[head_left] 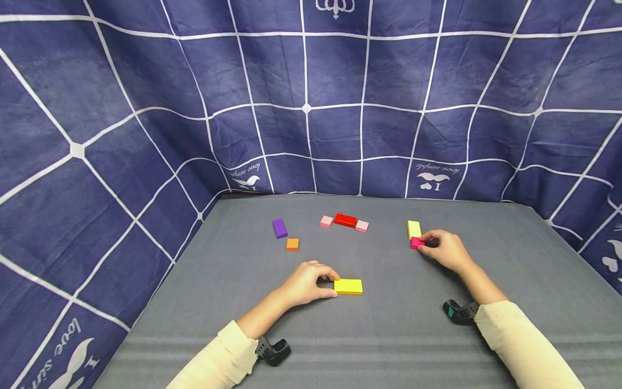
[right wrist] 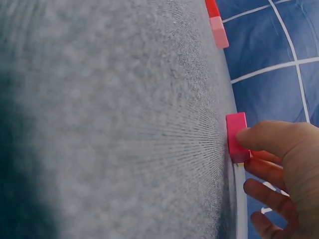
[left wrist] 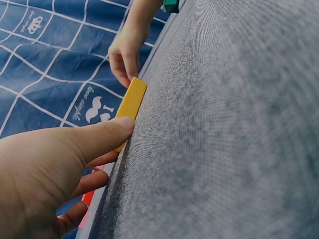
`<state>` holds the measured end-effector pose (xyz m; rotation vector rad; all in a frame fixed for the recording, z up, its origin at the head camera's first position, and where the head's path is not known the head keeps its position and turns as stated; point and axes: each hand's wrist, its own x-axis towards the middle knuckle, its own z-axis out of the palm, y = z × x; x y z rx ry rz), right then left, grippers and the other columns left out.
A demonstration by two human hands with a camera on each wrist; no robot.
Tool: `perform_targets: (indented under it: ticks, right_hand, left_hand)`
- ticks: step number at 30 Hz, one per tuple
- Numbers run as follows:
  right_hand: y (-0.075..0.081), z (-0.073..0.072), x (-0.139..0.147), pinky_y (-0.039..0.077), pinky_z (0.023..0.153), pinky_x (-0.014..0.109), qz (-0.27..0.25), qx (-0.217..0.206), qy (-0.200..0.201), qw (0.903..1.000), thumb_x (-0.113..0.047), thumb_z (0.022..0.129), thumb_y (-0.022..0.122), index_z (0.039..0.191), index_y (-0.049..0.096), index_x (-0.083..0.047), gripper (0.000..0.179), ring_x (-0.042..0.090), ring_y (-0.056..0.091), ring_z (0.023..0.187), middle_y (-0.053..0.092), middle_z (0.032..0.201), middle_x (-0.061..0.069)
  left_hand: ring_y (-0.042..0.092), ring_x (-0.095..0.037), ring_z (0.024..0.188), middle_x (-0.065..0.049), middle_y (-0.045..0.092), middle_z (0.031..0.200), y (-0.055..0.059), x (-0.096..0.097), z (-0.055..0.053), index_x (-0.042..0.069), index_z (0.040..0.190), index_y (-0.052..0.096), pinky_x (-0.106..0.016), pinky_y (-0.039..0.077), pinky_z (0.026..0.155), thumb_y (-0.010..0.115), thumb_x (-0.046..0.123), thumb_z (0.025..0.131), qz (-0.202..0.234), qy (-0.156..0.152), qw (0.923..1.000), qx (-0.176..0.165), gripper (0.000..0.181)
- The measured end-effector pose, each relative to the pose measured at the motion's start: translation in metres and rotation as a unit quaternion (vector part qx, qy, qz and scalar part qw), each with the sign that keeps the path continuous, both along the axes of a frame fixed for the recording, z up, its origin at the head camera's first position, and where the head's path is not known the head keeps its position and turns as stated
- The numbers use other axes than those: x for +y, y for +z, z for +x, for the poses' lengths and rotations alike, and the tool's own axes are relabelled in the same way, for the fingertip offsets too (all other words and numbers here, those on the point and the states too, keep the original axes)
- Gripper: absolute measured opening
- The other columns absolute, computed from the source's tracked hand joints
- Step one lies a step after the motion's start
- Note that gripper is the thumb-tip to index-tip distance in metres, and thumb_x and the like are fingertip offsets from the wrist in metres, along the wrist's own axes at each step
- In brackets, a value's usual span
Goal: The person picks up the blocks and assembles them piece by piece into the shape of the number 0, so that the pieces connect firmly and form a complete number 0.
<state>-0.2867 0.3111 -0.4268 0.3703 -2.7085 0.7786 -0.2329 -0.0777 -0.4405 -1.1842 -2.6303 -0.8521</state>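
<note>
Near the middle of the table my left hand (head_left: pixel 307 283) pinches the left end of a flat yellow block (head_left: pixel 348 287) between thumb and fingers. The left wrist view shows the thumb against that yellow block (left wrist: pixel 132 99). At the right, my right hand (head_left: pixel 446 250) holds a small magenta block (head_left: pixel 417 243) by its right side. A pale yellow block (head_left: pixel 414 229) lies just behind the magenta one. In the right wrist view the thumb presses the face of the magenta block (right wrist: pixel 237 134), and the other fingers are partly hidden behind it.
At the back, a red block (head_left: pixel 345 220) lies between two pink blocks, one on the left (head_left: pixel 326 221) and one on the right (head_left: pixel 362 226). A purple block (head_left: pixel 279 228) and an orange block (head_left: pixel 292 245) lie farther left. A blue curtain (head_left: pixel 340 129) borders the grey table (head_left: pixel 233 259).
</note>
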Motion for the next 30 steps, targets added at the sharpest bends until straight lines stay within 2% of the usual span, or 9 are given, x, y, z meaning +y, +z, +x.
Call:
perform_targets:
  ticks: [7, 16, 22, 30]
  right_hand:
    - [0.002, -0.002, 0.001, 0.043, 0.067, 0.038, -0.004, -0.024, -0.009, 0.9997, -0.015, 0.077, 0.079, 0.091, 0.072, -0.006, 0.018, 0.028, 0.06, 0.079, 0.066, 0.085, 0.013]
    - [0.0, -0.004, 0.003, 0.042, 0.065, 0.037, -0.01, -0.02, -0.008, 0.9997, -0.017, 0.076, 0.081, 0.087, 0.073, -0.007, 0.018, 0.022, 0.06, 0.073, 0.069, 0.08, 0.008]
    - [0.0, 0.0, 0.0, 0.042, 0.067, 0.038, -0.026, -0.023, -0.02, 0.9992, -0.02, 0.076, 0.082, 0.091, 0.075, -0.006, 0.023, 0.025, 0.06, 0.078, 0.069, 0.084, 0.009]
    - [0.003, 0.007, -0.015, 0.042, 0.063, 0.033, -0.054, -0.019, -0.006, 0.9983, -0.02, 0.075, 0.083, 0.093, 0.076, -0.007, 0.024, 0.021, 0.057, 0.075, 0.066, 0.081, 0.008]
  left_hand:
    - [0.059, -0.006, 0.082, 0.008, 0.071, 0.092, 0.001, 0.0, 0.0, 0.015, 0.099, 0.075, -0.025, 0.045, 0.079, 0.086, 0.025, 0.075, 0.004, -0.004, 1.0, 0.003, 0.028]
    - [0.059, -0.006, 0.083, 0.008, 0.071, 0.093, 0.001, 0.0, 0.0, 0.016, 0.1, 0.075, -0.026, 0.045, 0.08, 0.085, 0.026, 0.075, -0.002, -0.002, 1.0, 0.005, 0.029]
    - [0.059, -0.006, 0.083, 0.008, 0.071, 0.093, 0.0, 0.0, 0.001, 0.015, 0.1, 0.075, -0.026, 0.045, 0.08, 0.085, 0.026, 0.075, -0.002, -0.003, 1.0, 0.001, 0.029]
    - [0.059, -0.007, 0.082, 0.007, 0.071, 0.093, 0.002, 0.0, 0.001, 0.015, 0.1, 0.075, -0.024, 0.046, 0.079, 0.085, 0.025, 0.075, 0.005, -0.003, 1.0, 0.0, 0.029]
